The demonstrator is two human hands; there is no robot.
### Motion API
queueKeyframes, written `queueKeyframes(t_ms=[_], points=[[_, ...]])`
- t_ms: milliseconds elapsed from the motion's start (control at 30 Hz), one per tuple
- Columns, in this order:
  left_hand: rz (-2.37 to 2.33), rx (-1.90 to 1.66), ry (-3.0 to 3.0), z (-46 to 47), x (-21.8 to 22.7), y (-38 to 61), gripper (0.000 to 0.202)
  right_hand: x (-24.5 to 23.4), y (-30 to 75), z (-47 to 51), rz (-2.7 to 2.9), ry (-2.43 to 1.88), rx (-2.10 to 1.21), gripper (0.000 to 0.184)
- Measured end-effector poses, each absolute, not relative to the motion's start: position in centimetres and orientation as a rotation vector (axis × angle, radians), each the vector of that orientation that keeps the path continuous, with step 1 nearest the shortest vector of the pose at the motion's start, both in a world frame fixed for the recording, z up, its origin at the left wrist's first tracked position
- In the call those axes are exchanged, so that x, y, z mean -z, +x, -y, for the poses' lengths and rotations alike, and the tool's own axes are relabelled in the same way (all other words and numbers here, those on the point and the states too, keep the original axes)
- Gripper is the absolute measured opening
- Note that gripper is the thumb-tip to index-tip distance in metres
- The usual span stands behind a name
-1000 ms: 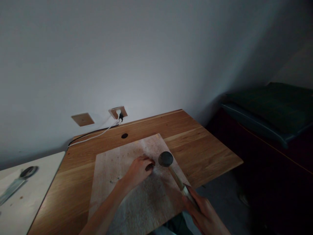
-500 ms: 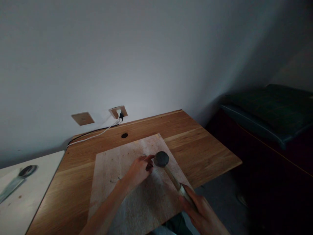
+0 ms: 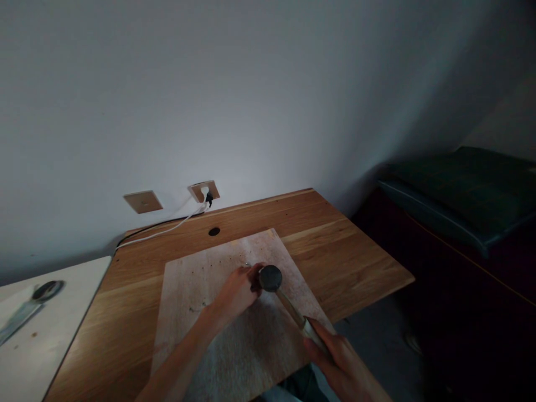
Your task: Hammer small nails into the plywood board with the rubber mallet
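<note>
Surface (image 3: 343, 240) stretches right, past the board (image 3: 238, 352) edge! Right hand (image 3: 337, 354) grips the mallet (image 3: 290, 307), slanting head-first up-left; left hand (image 3: 239, 289) curls, pinch unclear.

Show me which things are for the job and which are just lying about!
Being used:
- mallet, held in the right hand
- pale board, under the left hand
- wooden table, under the board

Seemingly just lying about:
- white cord, by the wall
- dark green cushion-like thing
- blurry thing on the white surface
</note>
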State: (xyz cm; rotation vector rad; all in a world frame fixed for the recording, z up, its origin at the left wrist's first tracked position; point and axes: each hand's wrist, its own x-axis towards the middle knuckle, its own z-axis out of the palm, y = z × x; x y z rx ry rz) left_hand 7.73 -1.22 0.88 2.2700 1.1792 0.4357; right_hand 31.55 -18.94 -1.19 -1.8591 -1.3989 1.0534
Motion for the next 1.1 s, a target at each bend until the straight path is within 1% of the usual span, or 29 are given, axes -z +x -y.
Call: queueKeyframes(t_ms=[133, 200, 433, 667, 733, 800, 867, 1100], points=[[-1.203, -0.436, 2.295, 1.2, -0.8, 7.7, 0.042, -0.2, 31.8, 19.0, 1.356, -1.783, -1.119, 0.063], [-1.196, -0.458, 2.299, 1.2, -0.6, 7.6, 0.041, -0.3, 32.0, 19.2, 1.342, -1.763, -1.138, 0.062], [-1.179, -0.478, 2.322, 1.1, 0.0, 7.6, 0.06, 0.9, 31.3, 19.4, 1.417, -1.896, -1.022, 0.07], [-1.166, -0.42, 2.259, 0.9, -1.1, 7.2, 0.055, -0.6, 31.9, 19.2, 1.298, -1.8, -1.144, 0.069], [-1.137, -0.487, 2.247, 0.2, -1.7, 6.1, 0.051, -0.9, 32.1, 19.3, 1.241, -1.821, -1.131, 0.069], [-1.167, -0.612, 2.28, -0.9, -2.1, 4.7, 0.04, -1.0, 32.2, 19.5, 1.203, -1.839, -1.108, 0.069], [-1.196, -0.645, 2.38, -1.9, -2.3, 3.5, 0.033, -0.9, 32.3, 19.5, 1.188, -1.835, -1.101, 0.069], [-1.123, -0.171, 2.73, -3.3, -2.1, 4.0, 0.025, -0.9, 32.1, 19.1, 1.192, -1.822, -1.148, 0.066]])
